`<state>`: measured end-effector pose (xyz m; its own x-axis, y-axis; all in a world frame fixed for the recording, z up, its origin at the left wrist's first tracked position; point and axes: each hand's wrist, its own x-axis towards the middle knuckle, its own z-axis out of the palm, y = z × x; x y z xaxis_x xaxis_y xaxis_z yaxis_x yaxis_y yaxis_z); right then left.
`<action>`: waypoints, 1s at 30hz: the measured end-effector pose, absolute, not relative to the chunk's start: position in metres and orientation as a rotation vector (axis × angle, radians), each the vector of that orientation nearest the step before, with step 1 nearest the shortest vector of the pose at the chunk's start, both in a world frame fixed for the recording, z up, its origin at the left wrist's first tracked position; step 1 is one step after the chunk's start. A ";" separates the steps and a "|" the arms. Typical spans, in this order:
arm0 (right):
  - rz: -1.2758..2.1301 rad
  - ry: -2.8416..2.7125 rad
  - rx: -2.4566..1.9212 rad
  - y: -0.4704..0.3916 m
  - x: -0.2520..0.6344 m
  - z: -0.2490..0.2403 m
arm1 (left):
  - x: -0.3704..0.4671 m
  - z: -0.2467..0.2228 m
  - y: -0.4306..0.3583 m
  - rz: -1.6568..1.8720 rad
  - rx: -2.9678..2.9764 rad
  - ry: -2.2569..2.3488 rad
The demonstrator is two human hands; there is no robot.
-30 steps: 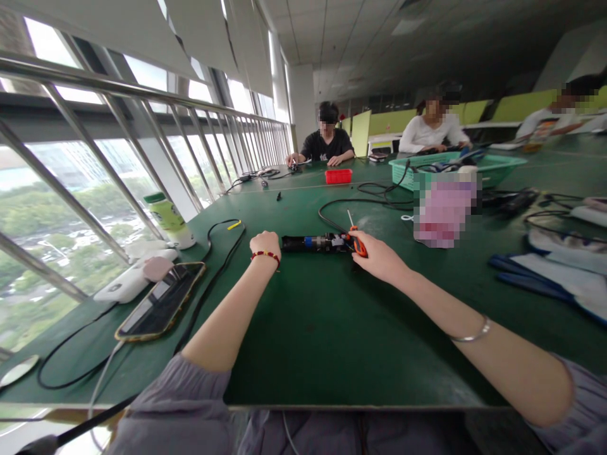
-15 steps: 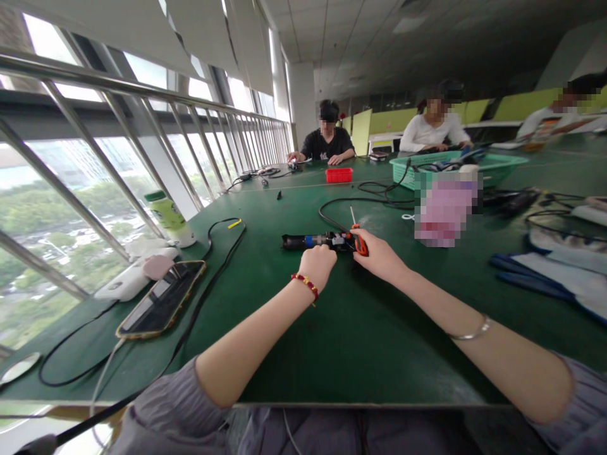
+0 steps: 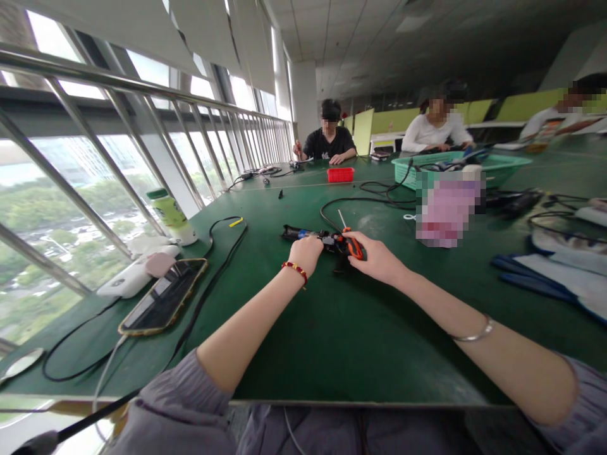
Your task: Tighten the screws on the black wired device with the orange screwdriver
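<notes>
A black flashlight-like tube with a blue band lies across the middle of the green table, its flared end to the left. My left hand is closed around its middle, the fingers curled over it. In my right hand is a screwdriver with an orange and black handle, its thin metal shaft pointing away from me. The handle rests beside the dark metal fittings at the tube's right end. A black part juts out below them; my fingers partly hide where things meet.
On the left are a phone, a white power bank, a green-capped bottle and cables. Ahead stand a red basket and a green basket. Gloves lie at right. Several people sit farther off.
The tube has tilted, its right end swinging toward me. My left hand has shifted slightly left, and the screwdriver has moved a little left with its shaft leaning more to the left.
</notes>
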<state>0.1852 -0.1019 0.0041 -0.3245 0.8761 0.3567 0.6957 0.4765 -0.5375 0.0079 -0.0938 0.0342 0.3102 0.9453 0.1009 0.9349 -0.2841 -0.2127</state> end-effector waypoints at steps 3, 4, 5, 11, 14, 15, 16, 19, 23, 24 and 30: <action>0.397 -2.185 -1.236 -0.105 0.182 0.005 | 0.001 0.033 -0.090 0.052 -2.333 -1.730; 0.396 -2.197 -1.231 -0.105 0.182 0.005 | -0.001 0.033 -0.089 0.045 -2.332 -1.732; 0.395 -2.201 -1.231 -0.106 0.181 0.005 | -0.002 0.033 -0.089 0.038 -2.332 -1.734; 0.382 -2.229 -1.231 -0.104 0.184 0.004 | 0.000 0.031 -0.093 -0.071 -2.443 -1.733; 0.372 -2.256 -1.230 -0.104 0.185 0.004 | -0.005 0.032 -0.089 -0.181 -2.488 -1.802; 0.370 -2.263 -1.227 -0.104 0.185 0.004 | -0.007 0.033 -0.087 -0.258 -2.498 -1.812; 0.370 -2.268 -1.225 -0.104 0.185 0.004 | -0.010 0.033 -0.084 -0.364 -2.505 -1.802; 0.365 -2.278 -1.225 -0.104 0.185 0.005 | -0.017 0.031 -0.076 -0.746 -2.474 -1.728; 0.349 -2.282 -1.229 -0.104 0.185 0.005 | -0.020 0.022 -0.068 -0.965 -2.447 -1.711; 0.344 -2.281 -1.226 -0.104 0.186 0.004 | -0.020 0.020 -0.067 -0.975 -2.446 -1.720; 0.337 -2.291 -1.218 -0.103 0.186 0.004 | -0.019 0.018 -0.065 -0.921 -2.438 -1.748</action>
